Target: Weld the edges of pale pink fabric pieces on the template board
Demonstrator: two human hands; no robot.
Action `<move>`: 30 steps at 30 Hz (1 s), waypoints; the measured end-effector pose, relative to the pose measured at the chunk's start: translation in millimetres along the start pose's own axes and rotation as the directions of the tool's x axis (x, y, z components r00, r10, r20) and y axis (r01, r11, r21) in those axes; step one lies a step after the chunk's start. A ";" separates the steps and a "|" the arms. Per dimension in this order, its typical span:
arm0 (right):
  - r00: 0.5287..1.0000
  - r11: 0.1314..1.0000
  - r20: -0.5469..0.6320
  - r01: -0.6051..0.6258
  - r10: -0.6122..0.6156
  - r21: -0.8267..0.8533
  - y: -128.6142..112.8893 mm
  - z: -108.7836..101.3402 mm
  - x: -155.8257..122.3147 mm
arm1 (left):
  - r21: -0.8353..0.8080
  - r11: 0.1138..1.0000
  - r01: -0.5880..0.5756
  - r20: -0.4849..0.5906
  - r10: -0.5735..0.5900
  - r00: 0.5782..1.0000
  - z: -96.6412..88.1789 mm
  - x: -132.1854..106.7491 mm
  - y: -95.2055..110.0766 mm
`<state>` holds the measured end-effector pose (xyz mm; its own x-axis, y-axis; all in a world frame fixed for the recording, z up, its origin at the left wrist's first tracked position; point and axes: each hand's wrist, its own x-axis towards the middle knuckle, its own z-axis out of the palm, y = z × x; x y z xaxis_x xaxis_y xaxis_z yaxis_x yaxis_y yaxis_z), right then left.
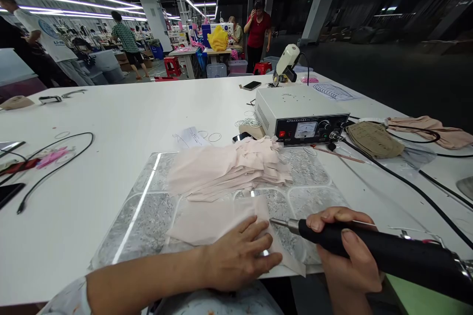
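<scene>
My left hand [246,253] lies flat with its fingers spread on a piece of pale pink fabric [218,219]. Wrapped around the black handle of an ultrasonic cutter [343,238] is my right hand [347,251]. The cutter's metal tip points left and sits at the fabric's right part, near my left fingertips; I cannot tell whether it touches. Under the fabric is a grey marbled, glossy mat [148,221]. A stack of pale pink fabric pieces [229,167] rests on the mat just beyond my hands.
A power unit [295,113] with a dial stands behind the stack; a black cable runs from it along the right. A phone [252,85], a tan pad [375,142] and a loose cable [55,172] lie on the white table [148,113]. Several people are in the background.
</scene>
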<state>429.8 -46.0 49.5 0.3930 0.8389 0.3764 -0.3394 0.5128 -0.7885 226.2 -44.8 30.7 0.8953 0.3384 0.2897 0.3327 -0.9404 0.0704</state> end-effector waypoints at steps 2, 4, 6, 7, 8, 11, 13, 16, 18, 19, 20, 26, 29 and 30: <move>1.000 1.000 -0.002 -0.007 0.007 -0.008 0.4 -0.3 0.4 | -0.003 1.000 -0.019 0.006 0.019 1.000 -0.3 0.8 -0.8; 1.000 1.000 -0.003 -0.013 0.013 -0.007 1.0 -0.8 0.7 | -0.008 0.999 -0.035 0.009 0.035 0.999 -0.6 1.9 -1.5; 1.000 1.000 -0.005 -0.018 0.018 -0.003 1.6 -1.2 0.9 | -0.011 0.999 -0.042 0.013 0.042 0.999 -1.1 2.5 -2.1; 1.000 1.000 -0.008 -0.020 0.020 -0.002 1.8 -1.3 1.0 | -0.011 0.999 -0.043 0.020 0.043 0.999 -1.4 2.7 -2.4; 1.000 1.000 -0.010 -0.023 0.023 -0.003 1.7 -1.3 1.1 | -0.009 0.999 -0.044 0.028 0.044 0.999 -1.9 2.7 -2.5; 1.000 1.000 -0.013 -0.024 0.024 -0.009 -0.3 -0.3 1.8 | 0.000 0.999 -0.048 0.039 0.048 0.998 -3.5 2.5 -2.9; 1.000 1.000 -0.012 -0.013 0.013 -0.021 -3.4 0.5 2.2 | -0.001 0.999 -0.054 0.042 0.054 0.998 -4.4 2.4 -3.1; 1.000 0.999 -0.010 -0.011 0.010 -0.035 -9.6 -0.7 1.2 | 0.000 0.998 -0.060 0.053 0.060 0.997 -4.8 2.3 -3.4; 1.000 0.999 0.005 -0.016 0.017 -0.040 -13.4 -3.6 -0.8 | -0.004 0.998 -0.059 0.059 0.059 0.997 -4.7 2.2 -3.4; 1.000 0.999 0.018 -0.022 0.023 -0.044 -15.0 -5.3 -2.1 | -0.006 0.998 -0.058 0.062 0.058 0.996 -4.7 2.2 -3.4; 0.999 0.998 0.036 -0.027 0.029 -0.049 -16.2 -6.9 -3.4 | -0.007 0.998 -0.057 0.065 0.058 0.996 -4.7 2.3 -3.4; 0.995 0.996 0.078 -0.051 0.057 -0.077 -16.3 -9.4 -6.7 | -0.001 0.998 -0.061 0.067 0.061 0.996 -6.3 2.6 -3.3; 0.995 0.995 0.072 -0.057 0.063 -0.077 -14.5 -8.5 -6.5 | 0.007 0.998 -0.056 0.057 0.056 0.997 -6.8 2.9 -3.2; 0.996 0.996 0.072 -0.055 0.061 -0.076 -14.1 -8.6 -6.5 | 0.008 0.998 -0.057 0.056 0.057 0.997 -6.9 3.0 -3.2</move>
<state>439.4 -60.3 54.0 0.3091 0.8796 0.3617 -0.2947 0.4502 -0.8429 225.8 -41.0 37.9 0.9280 0.2859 0.2389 0.2832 -0.9579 0.0461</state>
